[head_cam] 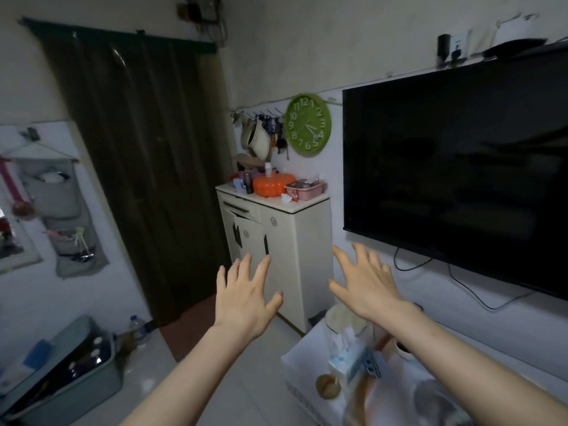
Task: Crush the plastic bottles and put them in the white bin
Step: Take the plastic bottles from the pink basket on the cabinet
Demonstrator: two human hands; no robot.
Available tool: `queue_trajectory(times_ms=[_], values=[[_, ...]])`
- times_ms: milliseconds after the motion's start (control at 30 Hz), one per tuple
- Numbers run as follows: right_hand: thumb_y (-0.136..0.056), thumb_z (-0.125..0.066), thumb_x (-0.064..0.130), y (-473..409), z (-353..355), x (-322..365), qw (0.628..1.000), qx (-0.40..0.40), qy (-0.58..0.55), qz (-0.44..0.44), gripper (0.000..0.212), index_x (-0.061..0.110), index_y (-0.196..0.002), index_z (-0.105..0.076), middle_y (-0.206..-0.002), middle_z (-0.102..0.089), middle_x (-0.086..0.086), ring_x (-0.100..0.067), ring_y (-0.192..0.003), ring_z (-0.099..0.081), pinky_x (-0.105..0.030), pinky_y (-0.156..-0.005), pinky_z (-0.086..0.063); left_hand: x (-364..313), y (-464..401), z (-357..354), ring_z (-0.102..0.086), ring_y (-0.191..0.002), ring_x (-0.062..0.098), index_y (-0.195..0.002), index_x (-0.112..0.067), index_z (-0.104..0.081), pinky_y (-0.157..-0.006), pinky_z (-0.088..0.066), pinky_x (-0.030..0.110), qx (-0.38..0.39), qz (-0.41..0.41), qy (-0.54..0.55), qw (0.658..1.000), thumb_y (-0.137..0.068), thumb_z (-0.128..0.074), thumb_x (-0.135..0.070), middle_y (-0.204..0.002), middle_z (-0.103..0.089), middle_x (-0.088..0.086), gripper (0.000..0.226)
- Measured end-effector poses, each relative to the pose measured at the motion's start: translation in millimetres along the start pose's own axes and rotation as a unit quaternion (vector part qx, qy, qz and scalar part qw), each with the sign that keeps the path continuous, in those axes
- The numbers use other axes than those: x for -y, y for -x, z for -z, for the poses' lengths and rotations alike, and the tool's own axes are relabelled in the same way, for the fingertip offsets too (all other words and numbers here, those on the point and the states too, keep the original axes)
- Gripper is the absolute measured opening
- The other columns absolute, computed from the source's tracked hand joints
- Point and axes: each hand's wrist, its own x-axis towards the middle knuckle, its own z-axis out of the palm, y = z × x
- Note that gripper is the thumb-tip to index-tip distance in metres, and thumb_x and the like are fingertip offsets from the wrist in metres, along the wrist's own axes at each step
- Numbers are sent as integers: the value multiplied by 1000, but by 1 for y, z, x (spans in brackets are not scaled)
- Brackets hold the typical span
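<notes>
My left hand (244, 298) and my right hand (367, 282) are both stretched out in front of me at mid-frame, palms down, fingers spread, holding nothing. A clear plastic bottle (139, 330) with a blue cap stands on the floor at the lower left, near the dark door. Beside it, a grey-blue bin (92, 385) holds several bottles whose caps show. No white bin is in view.
A white cabinet (301, 241) with clutter on top stands ahead, just beyond my hands. A large black TV (455, 173) hangs on the right wall. A low white table (310, 352) with a tissue pack and small items sits at the lower right. Pale floor tiles lie between.
</notes>
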Motion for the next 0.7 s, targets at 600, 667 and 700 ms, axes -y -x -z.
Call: queue_trajectory(times_ms=[600, 667, 700], values=[[-89, -48, 45, -443, -122, 71, 999, -14, -11, -28, 66, 25, -144, -17, -144, -28, -15, -34, -127, -31, -45, -100, -34, 189, -383, -187, -10, -141, 27, -147, -29, 1, -114, -1, 46, 37, 0, -7, 999, -92, -27, -56, -155, -11, 9, 67], [-88, -49, 45, -484, -142, 77, 999, -21, -4, -49, 66, 25, -143, -19, -143, -30, -15, -34, -127, -32, -44, -100, -34, 199, -431, -211, -12, -140, 27, -146, -29, -1, -114, -3, 47, 28, -37, -4, 999, -92, -29, -56, -155, -12, 8, 67], [-88, -50, 45, -504, -152, 79, 998, -26, -1, -61, 66, 24, -143, -20, -143, -30, -14, -33, -126, -33, -44, -100, -35, 206, -454, -223, -12, -140, 27, -146, -29, -2, -115, -3, 47, 23, -50, 2, 998, -92, -30, -56, -155, -11, 8, 67]])
